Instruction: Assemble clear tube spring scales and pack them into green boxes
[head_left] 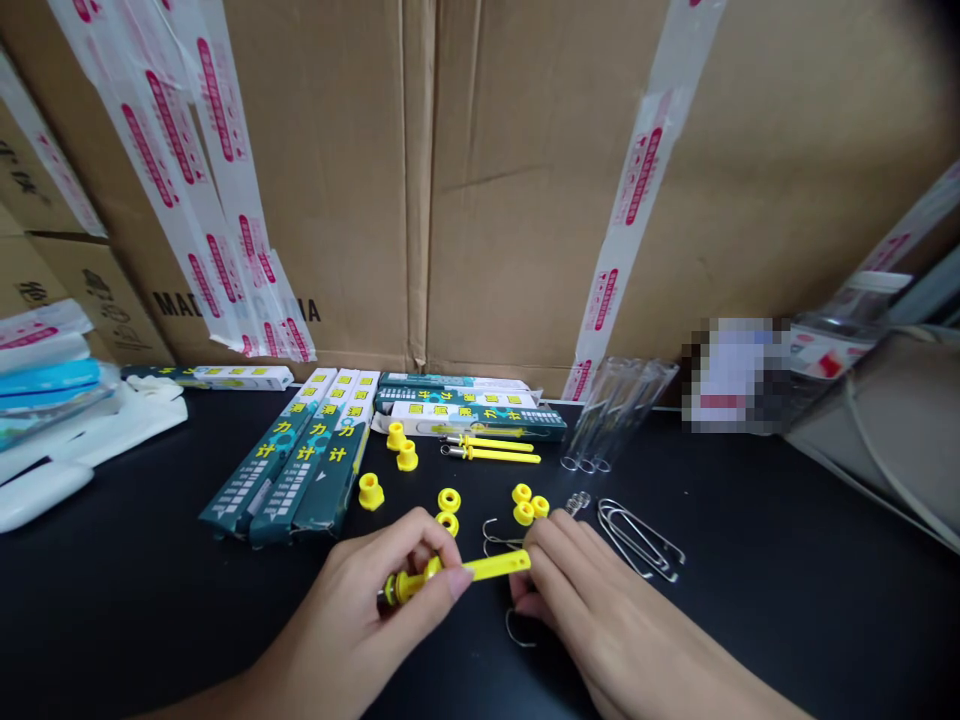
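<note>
My left hand (375, 600) pinches a yellow plastic rod (480, 570) near its capped end, with a yellow cap (401, 586) on it. My right hand (592, 610) grips the rod's other end with its fingertips. Both hands hover just above the black table (750, 600). Several loose yellow caps (450, 500) lie just beyond the hands. Two more yellow rods (491, 449) rest further back. Small wire hooks (495, 540) lie under and beside my hands, one hook (517, 630) below my right fingers.
Three green long boxes (300, 460) lie at the left, more boxes (465, 400) behind. Clear plastic tubes (619, 415) and bent wire clips (641, 540) sit right of the caps. Taped cardboard cartons (450, 180) wall the back. White packets (52, 440) lie far left.
</note>
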